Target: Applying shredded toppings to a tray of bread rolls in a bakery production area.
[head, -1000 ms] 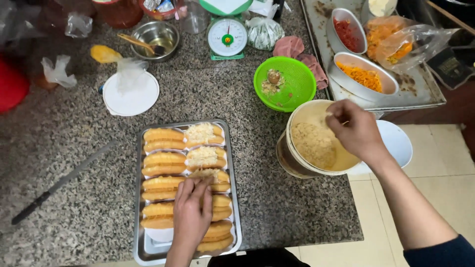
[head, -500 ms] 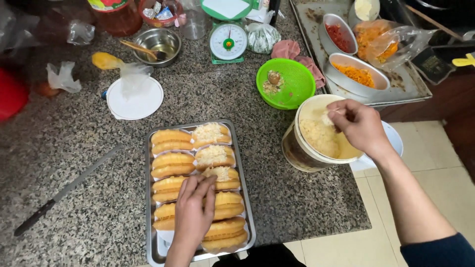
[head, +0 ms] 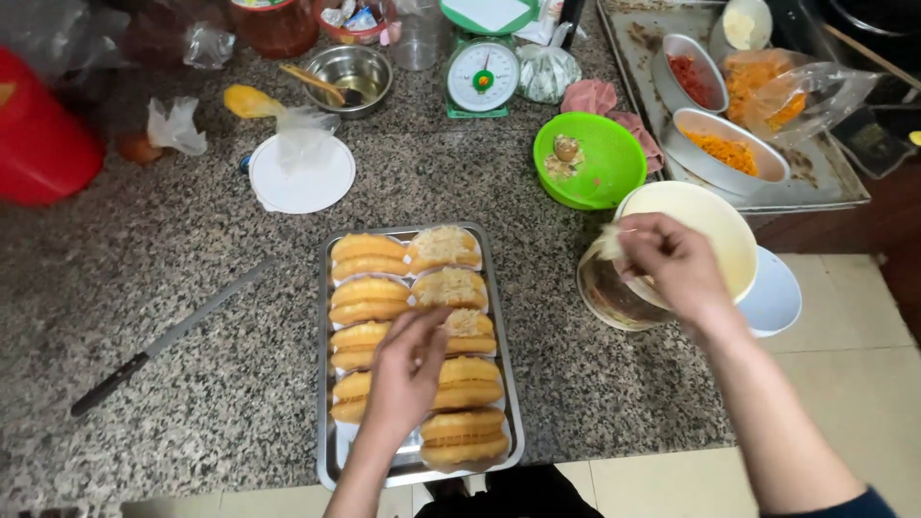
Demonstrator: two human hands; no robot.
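Observation:
A metal tray on the granite counter holds two columns of split golden buns. The three far right buns carry pale shredded filling. My left hand rests on the buns in the tray's middle, fingers spread over one. My right hand hovers over the left rim of a cream bowl, pinching a tuft of the pale shredded filling.
A long knife lies left of the tray. Behind it are a white lid, a green bowl, a kitchen scale and a steel bowl. A big tray with dishes of orange and red shreds stands far right. A red container sits far left.
My right hand has lifted out of the cream bowl with a pinch of filling and moved left toward the tray. My left hand stays on the buns.

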